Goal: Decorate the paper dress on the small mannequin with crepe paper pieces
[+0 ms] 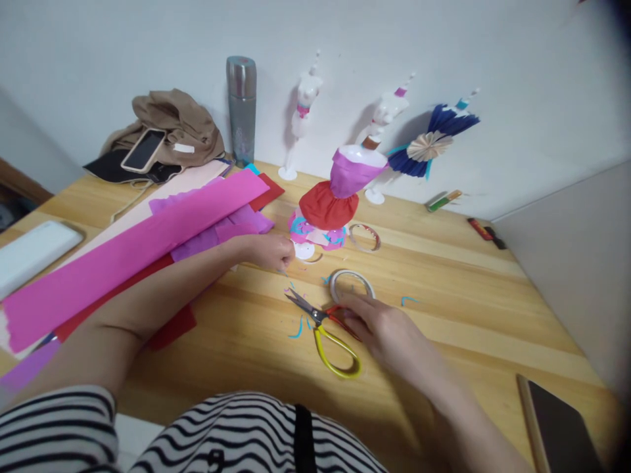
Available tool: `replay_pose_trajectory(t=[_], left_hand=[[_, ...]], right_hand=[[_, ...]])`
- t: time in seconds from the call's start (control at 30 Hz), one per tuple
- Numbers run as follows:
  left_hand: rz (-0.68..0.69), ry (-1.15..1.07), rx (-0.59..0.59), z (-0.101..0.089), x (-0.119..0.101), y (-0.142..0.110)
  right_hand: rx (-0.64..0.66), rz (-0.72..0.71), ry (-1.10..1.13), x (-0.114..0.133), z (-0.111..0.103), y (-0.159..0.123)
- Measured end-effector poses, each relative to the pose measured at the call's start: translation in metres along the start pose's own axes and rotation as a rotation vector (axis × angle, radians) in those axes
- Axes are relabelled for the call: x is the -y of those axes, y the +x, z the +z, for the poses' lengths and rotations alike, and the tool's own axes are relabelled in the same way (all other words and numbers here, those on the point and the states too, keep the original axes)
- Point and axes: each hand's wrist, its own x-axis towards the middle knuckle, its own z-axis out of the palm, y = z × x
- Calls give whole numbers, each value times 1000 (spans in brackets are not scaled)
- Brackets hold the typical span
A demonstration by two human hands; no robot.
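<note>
My right hand (384,332) rests on the wooden table (473,309), its fingers lying over the red handle of a pair of scissors (323,332) with one yellow loop, blades slightly apart. A white tape roll (351,284) lies just beyond the fingers. My left hand (270,251) is closed in a loose pinch near a small white disc (304,250), at the foot of a mannequin stand dressed in a red and purple paper skirt (335,194). What the left fingers pinch is too small to name.
Long pink and red crepe paper sheets (138,246) cover the left side. Behind stand a steel flask (241,108), two white mannequin stands (302,112), a blue paper fan dress (434,141), a bag with a phone (144,150). Another tape ring (365,236), paper scraps, a dark tablet (562,427).
</note>
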Motion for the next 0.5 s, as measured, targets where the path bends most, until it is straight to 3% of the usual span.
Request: replay_pose_trajectory(t=[0.3,0.4,0.5], left_hand=[[27,-57,-38,2,4,1],[17,-42,-49,2,3,0],[-8,24,-60,5,-3,-1]], right_hand=[[13,101,-200,-5,35,-6],[-12,106,-111,-6,27,-9],[-107,242,-33,-17,0,-16]])
